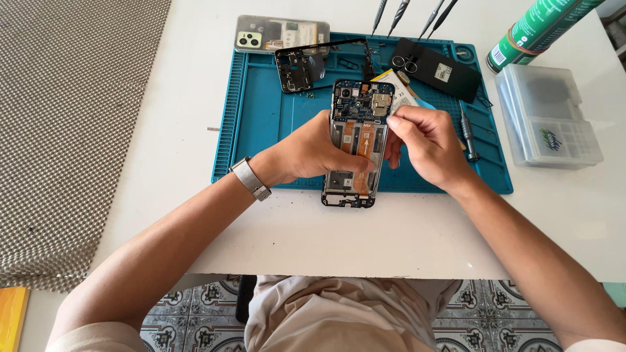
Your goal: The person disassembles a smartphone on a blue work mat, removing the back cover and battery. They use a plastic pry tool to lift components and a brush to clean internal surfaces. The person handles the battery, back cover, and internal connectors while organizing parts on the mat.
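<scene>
An opened smartphone (355,140), back cover off and its circuit board, orange flex cables and metal shields laid bare, is held just above the near edge of a blue repair mat (261,117) that lies on the white tabletop (326,241), its lower end overhanging the mat. The left hand (306,151) is closed around the phone's left edge and lower middle, thumb across the exposed face, and steadies it. The right hand (424,140) is curled with thumb and forefinger pinched at the phone's upper right edge, beside the board; whether something small sits between those fingertips cannot be told. The phone looks light and stiff along its frame, but the open side seems fragile: thin ribbons, small connectors and a camera module that would take pressure or twisting badly. The safest hold appears to be on the long side rails of the frame, as the left hand mostly has it, with fingers kept off the orange cables and the board. A white battery (399,91) with a yellow edge lies just behind the phone, partly hidden by it. Further back on the mat lie a black inner frame (306,65) and a dark back cover (440,70) with camera rings; a screwdriver (468,140) lies just right of the right hand. Off the mat stand a clear plastic parts box (548,117), a green spray can (541,29), another phone (280,32) face down, and several tool tips (411,13) at the far edge.
</scene>
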